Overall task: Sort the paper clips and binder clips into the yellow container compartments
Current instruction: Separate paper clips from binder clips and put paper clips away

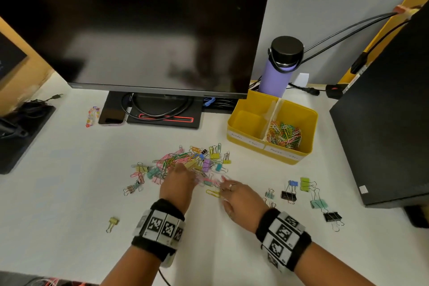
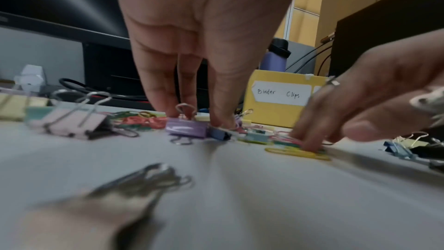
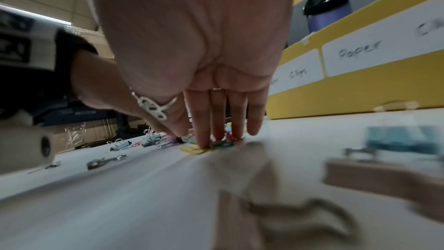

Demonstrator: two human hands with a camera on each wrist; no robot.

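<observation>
I see my left hand and right hand, fingers straight, pressing down on the clip pile at center frame; the yellow container sits upper right on the counter.

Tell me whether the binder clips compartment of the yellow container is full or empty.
Empty: the left compartment of the yellow plastic container, labelled Binder Clips, shows only bare yellow floor.
</observation>
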